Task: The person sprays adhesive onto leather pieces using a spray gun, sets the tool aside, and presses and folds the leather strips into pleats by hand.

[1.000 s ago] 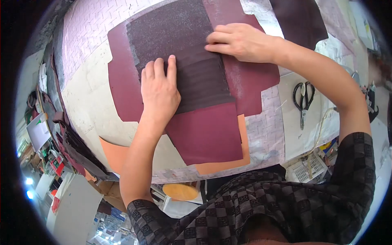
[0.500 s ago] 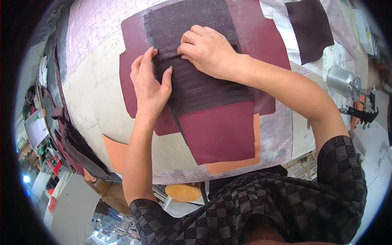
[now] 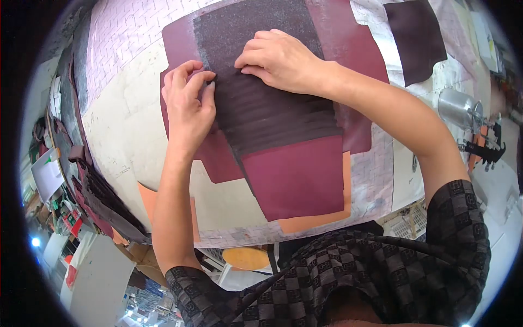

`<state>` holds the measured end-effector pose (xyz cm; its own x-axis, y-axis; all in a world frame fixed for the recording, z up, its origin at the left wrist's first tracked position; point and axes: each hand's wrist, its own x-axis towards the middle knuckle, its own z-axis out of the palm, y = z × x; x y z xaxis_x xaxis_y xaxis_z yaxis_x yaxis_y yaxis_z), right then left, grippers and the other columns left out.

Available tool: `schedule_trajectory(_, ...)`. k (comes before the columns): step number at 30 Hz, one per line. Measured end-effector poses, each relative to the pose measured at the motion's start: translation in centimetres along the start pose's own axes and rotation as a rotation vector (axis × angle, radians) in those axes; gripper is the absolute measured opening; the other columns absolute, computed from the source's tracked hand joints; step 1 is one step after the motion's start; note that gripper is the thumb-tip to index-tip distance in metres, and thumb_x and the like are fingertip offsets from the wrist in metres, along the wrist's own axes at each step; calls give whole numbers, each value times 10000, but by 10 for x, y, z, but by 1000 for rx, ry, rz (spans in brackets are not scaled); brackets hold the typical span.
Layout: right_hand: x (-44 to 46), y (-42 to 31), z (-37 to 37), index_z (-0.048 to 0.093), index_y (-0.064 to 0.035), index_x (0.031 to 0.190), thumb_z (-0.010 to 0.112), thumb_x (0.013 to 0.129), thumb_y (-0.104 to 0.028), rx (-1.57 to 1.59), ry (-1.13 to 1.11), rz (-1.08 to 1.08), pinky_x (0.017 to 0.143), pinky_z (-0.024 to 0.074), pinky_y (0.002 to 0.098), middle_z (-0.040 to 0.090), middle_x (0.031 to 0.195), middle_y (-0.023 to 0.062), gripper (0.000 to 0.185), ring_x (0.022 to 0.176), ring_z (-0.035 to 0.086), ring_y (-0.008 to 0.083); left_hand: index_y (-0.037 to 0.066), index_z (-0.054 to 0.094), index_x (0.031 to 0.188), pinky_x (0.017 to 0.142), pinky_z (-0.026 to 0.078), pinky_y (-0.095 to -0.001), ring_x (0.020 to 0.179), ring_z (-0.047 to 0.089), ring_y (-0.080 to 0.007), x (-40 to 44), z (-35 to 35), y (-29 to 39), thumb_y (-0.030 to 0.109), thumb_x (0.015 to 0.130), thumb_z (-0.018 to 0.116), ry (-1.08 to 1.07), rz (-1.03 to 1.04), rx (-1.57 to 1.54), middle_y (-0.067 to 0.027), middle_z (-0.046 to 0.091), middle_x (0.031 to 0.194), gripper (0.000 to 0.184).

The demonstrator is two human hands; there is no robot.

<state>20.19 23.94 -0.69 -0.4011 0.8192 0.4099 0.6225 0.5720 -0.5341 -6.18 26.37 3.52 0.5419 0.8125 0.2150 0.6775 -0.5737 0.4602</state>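
A dark leather piece (image 3: 278,117) with a ribbed surface lies over a dark textured patch (image 3: 256,32) on a larger maroon leather panel (image 3: 348,65). Its lower part is a plain maroon section (image 3: 297,177). At the left edge of the dark piece, my left hand (image 3: 188,103) has thumb and forefinger brought close together on the corner. My right hand (image 3: 278,62) is closed, its curled fingertips pinching along the upper edge of the same piece. The fingertips' exact contact is partly hidden.
Another dark leather piece (image 3: 417,41) lies at the upper right. A spray gun with a metal cup (image 3: 457,106) stands at the table's right side. Orange sheets (image 3: 316,222) show beneath the leather. Stacked dark pieces (image 3: 103,196) hang along the left edge.
My left hand has moved a little left, and its spread thumb and finger have drawn together at the edge. My right hand has shifted slightly up; the crease beside it looks flatter.
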Motion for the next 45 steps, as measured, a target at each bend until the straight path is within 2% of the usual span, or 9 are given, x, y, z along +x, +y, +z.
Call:
schedule_trajectory(15,-6,18,-5,797,-86,1097,761,895,-78,-15,8,-201,904,608,392,719,1115,36,206,1039,697,253,59,798,1131,1053,475,-454,1211,640,-319,-6,3,-11,-67,836,714,-15,190,115,-62,735,1222,332)
schedule_trajectory(17,-5,19,-9,781,-82,1178,709,928,-117,-67,-69,-301,923,603,385,706,1184,48,263,1081,689,250,33,790,1209,1074,467,-454,1264,633,-311,-11,3,-10,-41,831,685,-28,335,325,-58,728,1311,399)
schedule_trajectory(20,-5,20,-13,755,-75,1258,659,957,-152,-161,-151,-347,940,596,378,683,1223,58,326,1131,672,244,16,770,1294,1105,456,-458,1321,618,-309,-22,-4,5,-29,839,661,-79,349,519,-62,702,1415,470)
schedule_trajectory(22,-4,17,-15,747,-71,1274,653,958,-151,-180,-191,-337,948,592,377,676,1218,59,339,1146,667,241,14,755,1345,1127,446,-465,1355,603,-315,-32,-7,2,-26,847,662,-84,316,523,-71,672,1478,508)
schedule_trajectory(25,-1,12,-20,739,-66,1291,644,960,-146,-217,-237,-334,950,594,377,665,1201,63,353,1160,662,243,1,725,1399,1124,457,-483,1365,601,-356,-31,-2,16,-42,868,632,118,180,490,-120,668,1459,541)
schedule_trajectory(29,-3,21,-18,738,-56,1301,646,957,-136,-81,-182,-303,936,607,380,666,1200,72,365,1158,663,258,-31,685,1418,1126,468,-500,1337,614,-370,-20,20,46,-24,855,639,-58,222,401,-152,665,1417,566)
schedule_trajectory(35,-24,43,-54,736,-51,1323,659,951,-131,-164,-246,-357,952,614,368,674,1224,72,388,1179,664,255,-30,644,1475,1127,448,-529,1260,601,-385,-8,21,76,52,880,641,-236,225,691,-187,638,1354,601)
schedule_trajectory(41,-26,45,-51,736,-40,1286,662,940,-132,-178,-235,-348,943,621,361,670,1218,63,366,1162,661,239,-92,598,1484,1069,444,-486,1280,546,-375,-2,45,91,57,885,643,-257,249,582,-192,581,1404,619)
schedule_trajectory(45,-35,57,-68,735,-34,1287,671,923,-132,-160,-235,-387,936,627,363,665,1214,61,383,1153,659,232,-69,598,1505,1071,448,-485,1275,549,-373,1,41,91,41,875,642,-255,255,541,-193,583,1404,641)
